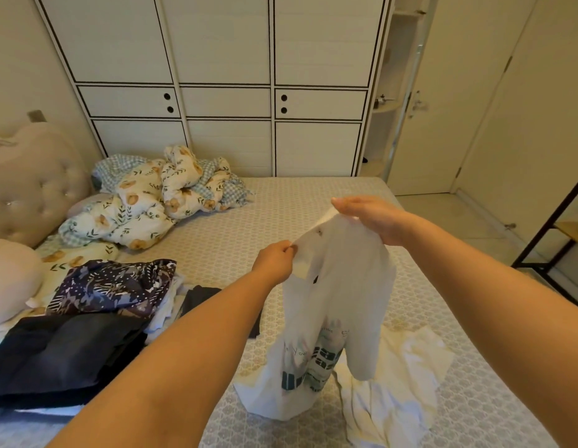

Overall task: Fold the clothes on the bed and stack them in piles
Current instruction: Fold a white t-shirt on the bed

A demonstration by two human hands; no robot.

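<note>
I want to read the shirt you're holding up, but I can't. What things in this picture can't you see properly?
- Print on the white T-shirt, head view: folds in the hanging cloth break up the letters.
- Right hand: its fingertips are behind the shirt's top edge.
- Dark folded clothes: the left arm and the picture's edge cover part.
- Black garment: mostly behind the left arm.
- Shelf items: too small.

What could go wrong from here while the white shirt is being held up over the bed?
The white shirt hangs bunched from the left hand and right hand, so it may fold crooked unless spread flat. Its hem touches the loose white cloth on the bed and could drag it along. The dark pile looks uneven and might slump.
</note>
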